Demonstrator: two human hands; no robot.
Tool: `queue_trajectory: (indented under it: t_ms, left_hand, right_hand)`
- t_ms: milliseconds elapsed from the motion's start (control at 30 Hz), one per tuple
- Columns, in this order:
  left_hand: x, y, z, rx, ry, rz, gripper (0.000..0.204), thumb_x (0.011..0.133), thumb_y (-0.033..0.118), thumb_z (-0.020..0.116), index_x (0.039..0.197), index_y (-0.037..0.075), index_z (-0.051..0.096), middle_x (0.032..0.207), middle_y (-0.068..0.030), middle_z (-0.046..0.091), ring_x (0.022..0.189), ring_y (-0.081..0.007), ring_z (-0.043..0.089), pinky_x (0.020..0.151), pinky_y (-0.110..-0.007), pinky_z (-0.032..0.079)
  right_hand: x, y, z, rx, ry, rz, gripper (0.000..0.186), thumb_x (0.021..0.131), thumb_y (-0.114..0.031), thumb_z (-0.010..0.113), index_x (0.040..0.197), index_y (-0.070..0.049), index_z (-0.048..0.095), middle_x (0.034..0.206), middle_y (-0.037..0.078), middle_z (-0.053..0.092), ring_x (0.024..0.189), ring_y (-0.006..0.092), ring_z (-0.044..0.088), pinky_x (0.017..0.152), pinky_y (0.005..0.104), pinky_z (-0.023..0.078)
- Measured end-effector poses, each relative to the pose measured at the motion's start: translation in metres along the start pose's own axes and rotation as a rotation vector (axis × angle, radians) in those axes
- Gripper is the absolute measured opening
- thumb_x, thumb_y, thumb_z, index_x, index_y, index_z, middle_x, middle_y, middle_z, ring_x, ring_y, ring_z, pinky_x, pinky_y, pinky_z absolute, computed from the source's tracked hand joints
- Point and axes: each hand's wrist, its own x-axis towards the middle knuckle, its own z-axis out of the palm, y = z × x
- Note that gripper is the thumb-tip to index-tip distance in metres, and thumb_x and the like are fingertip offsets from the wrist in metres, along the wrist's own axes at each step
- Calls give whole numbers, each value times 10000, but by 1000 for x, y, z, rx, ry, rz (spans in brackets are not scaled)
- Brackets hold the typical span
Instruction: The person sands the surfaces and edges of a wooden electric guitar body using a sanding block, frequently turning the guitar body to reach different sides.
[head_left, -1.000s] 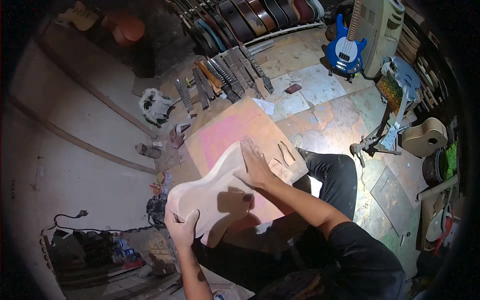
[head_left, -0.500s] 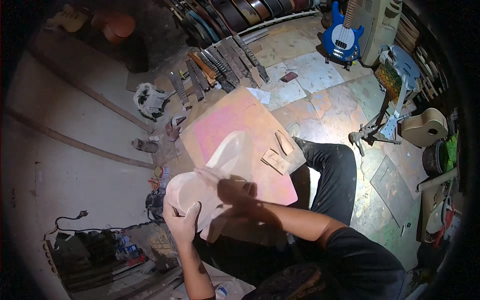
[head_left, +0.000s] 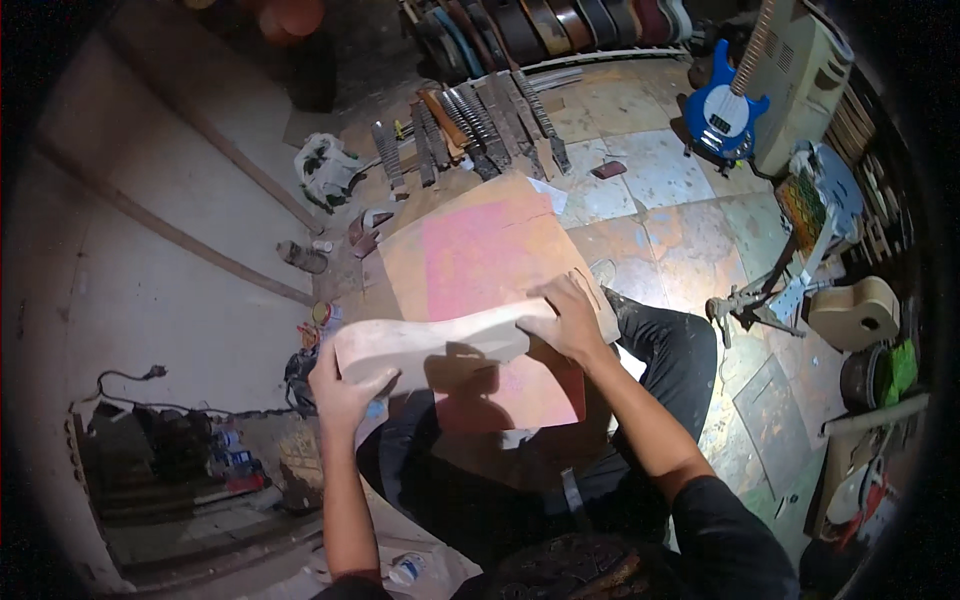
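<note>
A pale, unfinished wooden guitar body [head_left: 450,340] is held above my lap, its curved side turned up toward me. My left hand [head_left: 338,385] grips its left end, thumb on the near side. At the other end, my right hand [head_left: 568,318] clasps the wood between thumb and fingers. Shadows fall across the middle of the body. Beneath it lies a flat tan board [head_left: 480,245] with a pink patch. The small wooden pieces at the board's right side are mostly hidden behind my right hand.
Several files and rasps [head_left: 465,125] lie on the floor beyond the board. A blue bass guitar [head_left: 725,112] stands at the far right, near a metal stand [head_left: 750,305] and another unfinished guitar body [head_left: 855,313]. A dark bottle [head_left: 300,257] and white plastic bag [head_left: 325,170] are by the left wall.
My right hand has moved from lying flat on the guitar body to gripping its right end. The body has been turned from its broad face to its side. The view has shifted slightly.
</note>
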Motion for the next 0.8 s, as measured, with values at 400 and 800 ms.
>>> queue_trajectory:
  t_ms: [400, 800]
  left_hand:
    - [15, -24, 73, 59, 516, 82, 1473, 553, 255, 1037, 1634, -54, 85, 1647, -297, 254, 1544, -398, 279, 1272, -476, 240]
    - [29, -41, 61, -124, 468, 126, 1147, 714, 157, 942, 1606, -52, 253, 1606, -279, 380, 1497, -383, 384, 1236, -458, 305]
  right_hand:
    - [-34, -46, 35, 26, 57, 47, 515, 739, -390, 907, 1024, -13, 701, 972, 168, 708, 934, 366, 690, 835, 457, 542]
    - [-32, -48, 37, 28, 92, 72, 497, 735, -377, 903, 1014, -18, 701, 953, 161, 706, 917, 360, 693, 831, 453, 545]
